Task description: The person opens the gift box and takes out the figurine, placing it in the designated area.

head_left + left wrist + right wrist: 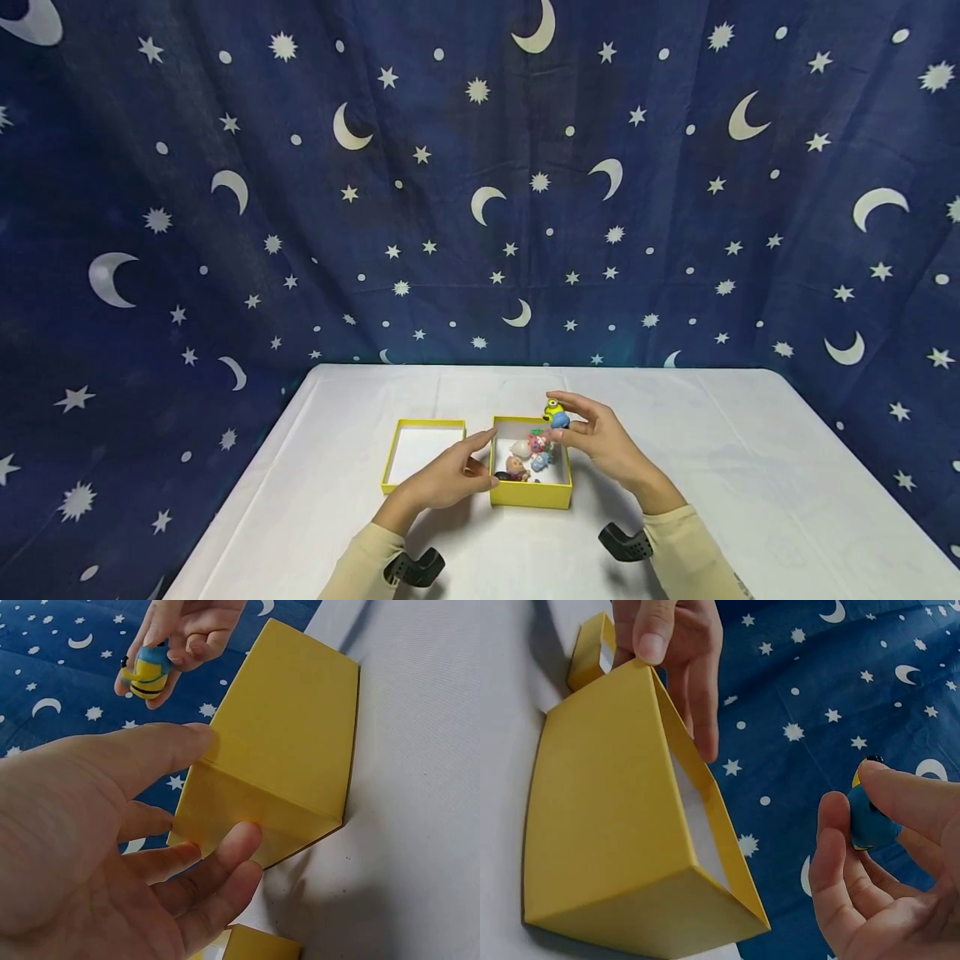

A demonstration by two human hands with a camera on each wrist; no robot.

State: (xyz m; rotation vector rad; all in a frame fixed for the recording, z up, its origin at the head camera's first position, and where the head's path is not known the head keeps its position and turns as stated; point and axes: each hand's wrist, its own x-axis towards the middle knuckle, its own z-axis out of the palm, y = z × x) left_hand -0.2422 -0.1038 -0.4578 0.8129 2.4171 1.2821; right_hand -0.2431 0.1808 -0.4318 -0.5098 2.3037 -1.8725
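Observation:
My right hand point(600, 437) pinches a small yellow-and-blue Minion figure point(556, 415) between thumb and fingers, held above the far right corner of the open yellow box point(531, 495). In the right wrist view, the figure's blue lower part point(874, 821) shows between the fingertips. My left hand point(446, 477) rests against the box's left side. Its thumb touches the near corner at the rim, and the loosely extended fingers lie along the left wall. Inside the box lie several small toy figures, among them a red one point(537, 442), a light blue one point(540, 461) and one with a pinkish head point(516, 467).
A shallow yellow lid point(386, 467) with a white inside lies to the left of the box, partly behind the left hand. Everything stands on a white-covered table point(720, 467). A dark blue cloth point(450, 250) with moons and stars hangs behind it.

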